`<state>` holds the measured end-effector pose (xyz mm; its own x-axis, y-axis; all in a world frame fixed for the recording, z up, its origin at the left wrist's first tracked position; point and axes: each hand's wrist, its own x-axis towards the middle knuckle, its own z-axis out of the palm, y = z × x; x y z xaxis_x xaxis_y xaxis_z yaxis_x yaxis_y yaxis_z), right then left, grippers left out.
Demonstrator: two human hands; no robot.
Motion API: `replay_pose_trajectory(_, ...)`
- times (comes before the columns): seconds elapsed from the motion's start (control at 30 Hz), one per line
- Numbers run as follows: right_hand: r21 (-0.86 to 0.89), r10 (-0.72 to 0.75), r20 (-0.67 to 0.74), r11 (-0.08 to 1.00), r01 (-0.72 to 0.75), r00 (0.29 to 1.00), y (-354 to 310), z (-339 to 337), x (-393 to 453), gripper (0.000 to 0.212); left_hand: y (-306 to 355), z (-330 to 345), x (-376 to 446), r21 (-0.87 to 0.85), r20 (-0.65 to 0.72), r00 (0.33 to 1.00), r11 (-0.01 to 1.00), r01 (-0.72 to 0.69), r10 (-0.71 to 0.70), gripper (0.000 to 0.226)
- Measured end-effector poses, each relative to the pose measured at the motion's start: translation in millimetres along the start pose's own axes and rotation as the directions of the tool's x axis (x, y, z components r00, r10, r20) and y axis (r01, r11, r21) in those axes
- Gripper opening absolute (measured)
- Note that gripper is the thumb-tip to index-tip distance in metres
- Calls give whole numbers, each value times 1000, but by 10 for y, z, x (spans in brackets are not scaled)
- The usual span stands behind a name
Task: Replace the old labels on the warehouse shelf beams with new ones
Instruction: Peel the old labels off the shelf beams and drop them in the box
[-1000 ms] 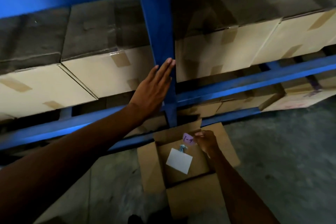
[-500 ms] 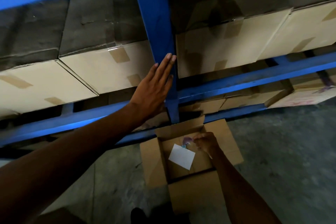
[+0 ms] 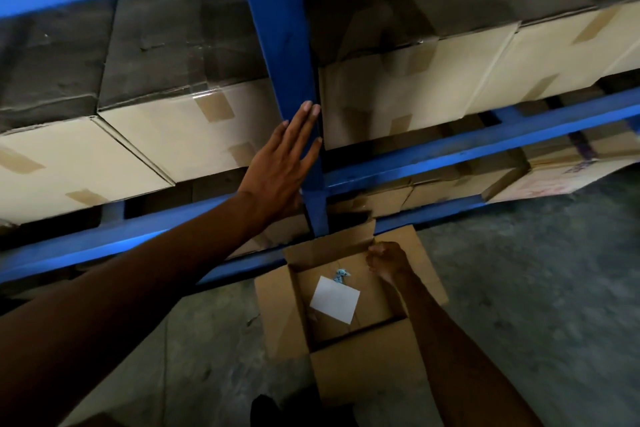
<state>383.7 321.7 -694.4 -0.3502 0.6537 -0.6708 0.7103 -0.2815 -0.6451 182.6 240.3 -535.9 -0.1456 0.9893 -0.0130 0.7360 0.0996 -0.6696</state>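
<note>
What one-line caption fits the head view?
Left hand flat on blue upright; right hand curled over open floor box.

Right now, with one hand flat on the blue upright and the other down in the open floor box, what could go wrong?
The right hand is curled, its contents hidden, so a label could be crumpled or dropped unseen. The left hand leans flat on the blue upright and may slip. The open box sits near the feet, a possible trip hazard.
</note>
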Motion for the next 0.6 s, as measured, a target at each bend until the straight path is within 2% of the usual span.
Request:
replay_pose_trajectory(0.1, -122, -135, -3, 983, 134, 991, -186, -136, -140, 19, -44, -81, -30, -7, -3, 1000, 1000, -11, 11, 98)
replay_pose_trajectory(0.17, -148, -202, -50, 970, 192, 978, -395, -272, -275, 18, -110, -258, -31, -102, 22, 999, 995, -21, 23, 95)
replay_pose_trajectory(0.23, -139, -256, -111, 961, 240, 960, -635, -445, -403, 26, -169, -452, 5, -269, 48, 998, 963, -34, 48, 84)
replay_pose_trajectory(0.3, -173, -362, -183, 927, 332, 914, -988, -723, -660, 36, -307, -746, 34, -345, -23, 999, 937, -50, 45, 78)
replay_pose_trajectory(0.4, -337, -552, -268, 821, 460, 789, -1625, -1164, -1072, 38, -576, -1184, 122, -387, -185, 983, 920, -63, -10, 74)
replay_pose_trajectory(0.47, -461, -682, -316, 718, 522, 659, -2107, -1460, -1455, 38, -882, -1539, 178, -369, -325, 944, 926, -79, -49, 73)
replay_pose_trajectory(0.6, -648, -834, -387, 550, 527, 393, -2999, -2017, -2350, 39, -1580, -2324, 311, -318, -577, 808, 944, -91, -117, 73)
